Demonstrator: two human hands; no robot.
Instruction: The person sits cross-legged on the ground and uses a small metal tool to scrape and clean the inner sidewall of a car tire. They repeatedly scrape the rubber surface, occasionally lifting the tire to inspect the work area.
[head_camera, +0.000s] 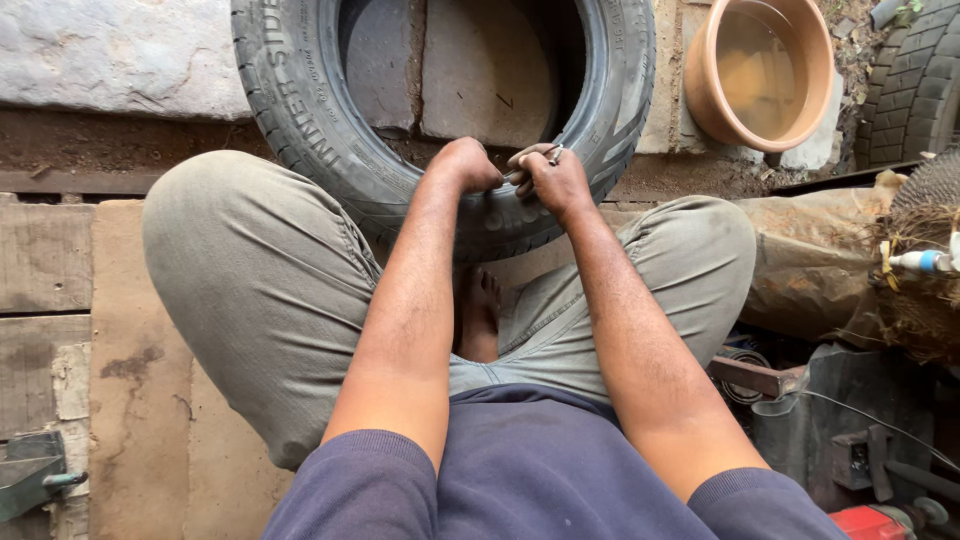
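A black car tyre (330, 130) is standing upright between the seated person's knees, leaning on stone blocks (480, 70). The left hand (466, 165) is clenching over its inner bead; the right hand (553, 178) is gripping a small metal tool (553, 153) there. The rubber looks heavy, stiff, grippy — best held at the bead. A clay-coloured water basin (760, 70) is sitting well apart.

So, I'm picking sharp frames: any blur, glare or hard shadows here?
Head view: soft, even daylight, no hard shadows or glare; tyre and both hands, left and right, look sharp; basin water shows a mild sheen; edges bow slightly.
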